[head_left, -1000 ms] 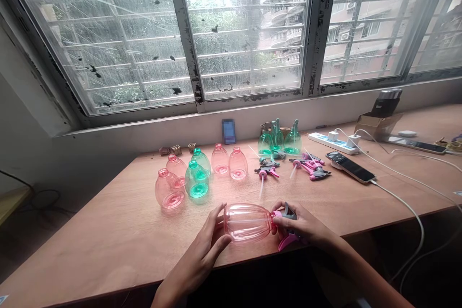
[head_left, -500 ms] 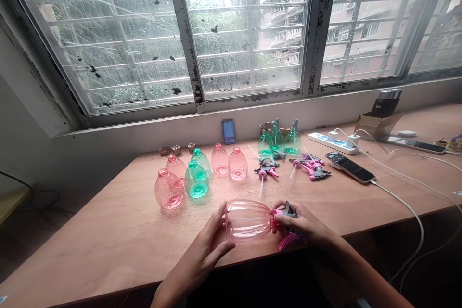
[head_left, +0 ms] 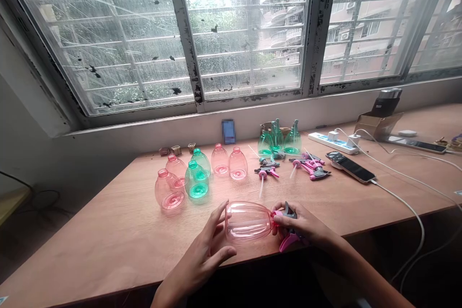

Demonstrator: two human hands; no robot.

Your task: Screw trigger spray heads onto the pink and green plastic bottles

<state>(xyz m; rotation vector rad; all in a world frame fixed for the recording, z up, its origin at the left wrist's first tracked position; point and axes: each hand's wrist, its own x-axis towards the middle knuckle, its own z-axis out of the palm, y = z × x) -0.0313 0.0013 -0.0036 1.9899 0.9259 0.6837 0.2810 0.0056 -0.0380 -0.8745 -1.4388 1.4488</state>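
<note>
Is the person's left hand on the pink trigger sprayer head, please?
No, the right hand is on the pink-and-grey trigger sprayer head; the left hand is at the base of the clear pink bottle.

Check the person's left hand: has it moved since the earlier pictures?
Yes: the left hand has shifted slightly rightward, away from the green translucent plastic bottle, its fingers opening wider at the clear pink ribbed plastic bottle.

Plywood bench (head_left: pixel 90 245) w/ pink/green btls (head_left: pixel 197 180), triggers (head_left: pixel 310 168), phone (head_left: pixel 350 167).
</note>
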